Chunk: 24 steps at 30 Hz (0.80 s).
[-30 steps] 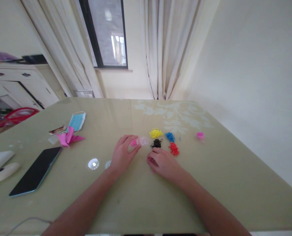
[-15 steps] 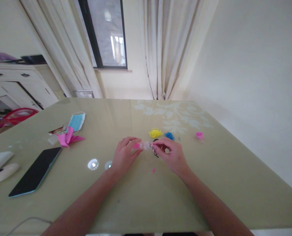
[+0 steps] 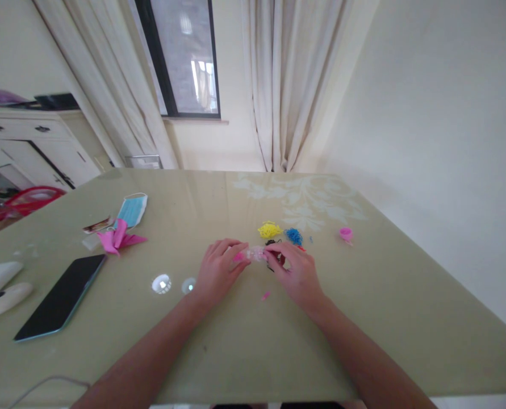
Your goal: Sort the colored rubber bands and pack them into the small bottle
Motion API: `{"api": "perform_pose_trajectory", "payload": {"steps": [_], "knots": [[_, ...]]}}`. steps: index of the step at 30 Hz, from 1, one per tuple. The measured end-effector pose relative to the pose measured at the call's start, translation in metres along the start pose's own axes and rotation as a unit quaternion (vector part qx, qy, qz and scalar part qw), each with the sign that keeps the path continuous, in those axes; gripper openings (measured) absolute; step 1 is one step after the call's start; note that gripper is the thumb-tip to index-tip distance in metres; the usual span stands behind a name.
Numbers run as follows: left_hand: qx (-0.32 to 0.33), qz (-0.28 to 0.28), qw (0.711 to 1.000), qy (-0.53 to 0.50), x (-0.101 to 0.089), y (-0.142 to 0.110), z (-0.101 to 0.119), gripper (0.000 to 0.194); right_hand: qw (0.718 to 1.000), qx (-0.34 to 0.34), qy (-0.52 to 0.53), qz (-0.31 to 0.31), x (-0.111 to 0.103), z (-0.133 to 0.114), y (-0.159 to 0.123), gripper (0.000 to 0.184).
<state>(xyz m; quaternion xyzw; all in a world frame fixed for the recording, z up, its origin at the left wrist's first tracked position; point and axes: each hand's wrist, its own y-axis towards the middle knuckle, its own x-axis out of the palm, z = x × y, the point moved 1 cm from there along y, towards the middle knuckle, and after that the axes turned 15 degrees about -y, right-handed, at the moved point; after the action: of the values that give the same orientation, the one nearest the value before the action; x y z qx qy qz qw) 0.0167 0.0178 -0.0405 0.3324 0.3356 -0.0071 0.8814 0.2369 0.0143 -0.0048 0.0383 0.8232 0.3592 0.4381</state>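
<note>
My left hand (image 3: 217, 268) pinches a small clear bottle with a pink end (image 3: 248, 254), lying sideways just above the green table (image 3: 244, 341). My right hand (image 3: 295, 272) has its fingers closed at the bottle's other end; what they pinch is too small to name. Small heaps of rubber bands lie just beyond: yellow (image 3: 270, 230), blue (image 3: 294, 236), and a black one (image 3: 273, 243) mostly hidden by my right fingers. A tiny pink band (image 3: 265, 295) lies on the table between my wrists. A pink cap (image 3: 345, 233) sits to the right.
A dark phone (image 3: 61, 295) lies at the left, with a white mouse (image 3: 5, 298) beyond it. A pink folded paper (image 3: 116, 238), a blue face mask (image 3: 132, 209) and a small card (image 3: 96, 226) lie farther back. A cord (image 3: 44, 383) crosses the near left edge.
My right hand rose from the table beside the red bands to the bottle's open end and now pinches there, covering the red heap. One pink band stayed on the table.
</note>
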Motion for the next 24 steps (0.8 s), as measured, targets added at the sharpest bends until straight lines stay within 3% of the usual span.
{"api": "perform_pose_trajectory", "payload": {"steps": [11,15,17,19,21,24], "knots": [[-0.015,-0.004,1.000,-0.018,0.000,0.001,0.002,0.030,0.995,0.044,0.093,0.018,0.000,-0.003,0.001,0.014],[-0.065,0.009,0.994,-0.086,-0.002,0.004,0.004,0.027,0.993,0.057,0.097,0.040,-0.009,0.000,0.005,0.013],[-0.089,0.029,0.989,-0.116,-0.003,0.005,0.004,0.026,0.995,0.029,0.091,-0.021,-0.015,0.005,0.008,0.010],[-0.097,0.044,0.986,-0.128,-0.003,0.007,0.004,0.026,0.983,-0.026,0.082,-0.164,-0.019,0.011,0.009,0.005],[-0.110,0.050,0.982,-0.146,-0.003,0.008,0.004,0.028,0.947,-0.069,0.058,-0.308,-0.019,0.017,0.007,0.007],[-0.133,0.047,0.975,-0.171,-0.002,0.008,0.004,0.032,0.918,-0.084,0.022,-0.387,-0.016,0.020,0.002,0.005]]}}
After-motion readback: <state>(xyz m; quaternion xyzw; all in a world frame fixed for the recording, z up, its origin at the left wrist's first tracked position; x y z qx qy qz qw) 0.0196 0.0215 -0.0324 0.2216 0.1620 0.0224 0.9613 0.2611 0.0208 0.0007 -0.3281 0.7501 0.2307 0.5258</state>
